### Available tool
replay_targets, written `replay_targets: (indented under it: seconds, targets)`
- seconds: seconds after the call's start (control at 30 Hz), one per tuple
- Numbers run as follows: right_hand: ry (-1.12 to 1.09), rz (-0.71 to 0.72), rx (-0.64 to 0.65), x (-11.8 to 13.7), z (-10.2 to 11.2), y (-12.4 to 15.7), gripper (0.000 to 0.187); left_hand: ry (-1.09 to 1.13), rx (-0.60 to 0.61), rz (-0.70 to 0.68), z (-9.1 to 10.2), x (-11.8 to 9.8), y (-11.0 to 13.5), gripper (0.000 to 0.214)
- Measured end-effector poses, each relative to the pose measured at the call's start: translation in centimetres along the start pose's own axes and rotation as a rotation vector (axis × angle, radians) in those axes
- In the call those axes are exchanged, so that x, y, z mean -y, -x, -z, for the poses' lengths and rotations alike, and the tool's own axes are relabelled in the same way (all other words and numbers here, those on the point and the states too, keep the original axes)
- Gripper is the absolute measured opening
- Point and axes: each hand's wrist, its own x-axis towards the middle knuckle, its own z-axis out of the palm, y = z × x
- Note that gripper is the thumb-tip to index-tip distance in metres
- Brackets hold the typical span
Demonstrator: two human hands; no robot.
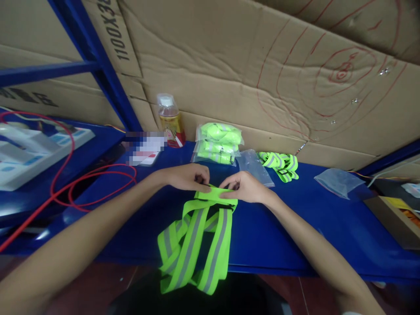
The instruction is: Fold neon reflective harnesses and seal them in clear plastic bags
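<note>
A neon-green reflective strap vest (193, 245) with grey stripes lies on the blue shelf (282, 236), and its lower loops hang over the front edge. My left hand (188, 176) pinches the vest's top fold from the left. My right hand (244, 187) pinches the same fold from the right. The fingertips of both hands are closed on the fabric, a few centimetres apart.
Behind the hands stand a stack of bagged green vests (218, 143), a loose folded vest (280, 165), empty clear bags (254, 166) (337, 181) and a bottle (170, 120). A red cable (95, 175) loops at the left. A cardboard box (393, 218) sits at the right.
</note>
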Motion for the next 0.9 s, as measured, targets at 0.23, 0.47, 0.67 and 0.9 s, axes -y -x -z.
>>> replay_targets:
  seconds: [0.23, 0.47, 0.67, 0.9]
  targets:
    - [0.195, 0.014, -0.111, 0.4, -0.5, -0.1, 0.034, 0.169, 0.051, 0.143, -0.3, 0.6, -0.2, 0.040]
    - [0.241, -0.129, 0.003, 0.6, -0.1, 0.2, 0.046, 0.083, 0.028, 0.094, -0.3, 0.4, -0.2, 0.038]
    - [0.274, -0.174, 0.002, 1.7, -0.7, 0.4, 0.047, -0.017, -0.050, -0.069, -0.3, 0.2, -0.2, 0.033]
    - [0.565, -0.142, -0.061, 3.2, -1.0, 0.9, 0.026, -0.102, -0.329, -0.249, -0.9, -0.6, -0.3, 0.027]
